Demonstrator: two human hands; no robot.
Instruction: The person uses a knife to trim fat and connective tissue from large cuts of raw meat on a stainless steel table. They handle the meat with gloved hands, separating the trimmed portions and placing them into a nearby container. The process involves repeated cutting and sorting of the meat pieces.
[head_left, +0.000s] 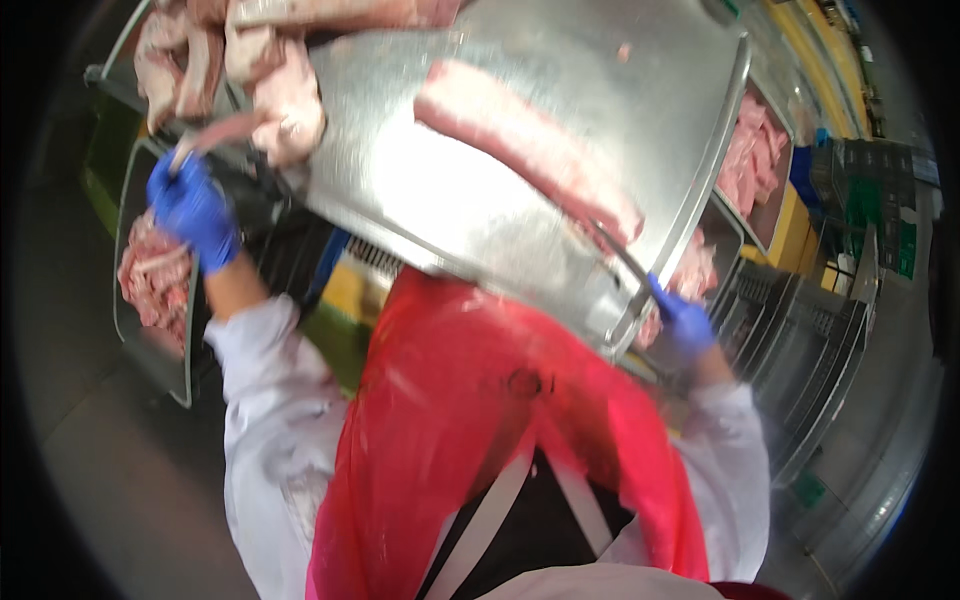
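Note:
Pinched in the fingers of my blue-gloved left hand [197, 212] is a thin strip of meat [228, 130], slightly blurred, at the left of the metal table. Below and beside that hand stands a grey bin [188, 372] with pink meat trimmings [155, 272] in it. My right hand [686, 322], also gloved in blue, is closed round a knife [622, 254] near the table's right corner. The blade's tip is at the near end of a long pale pink slab of meat [530, 145], which lies slantwise on the metal table [385, 195].
Several larger pieces of meat [285, 100] are piled at the table's far left edge. To the right, a bin of meat pieces [752, 155] stands beside the raised table rim [735, 90]. Dark crates [815, 320] are stacked farther right.

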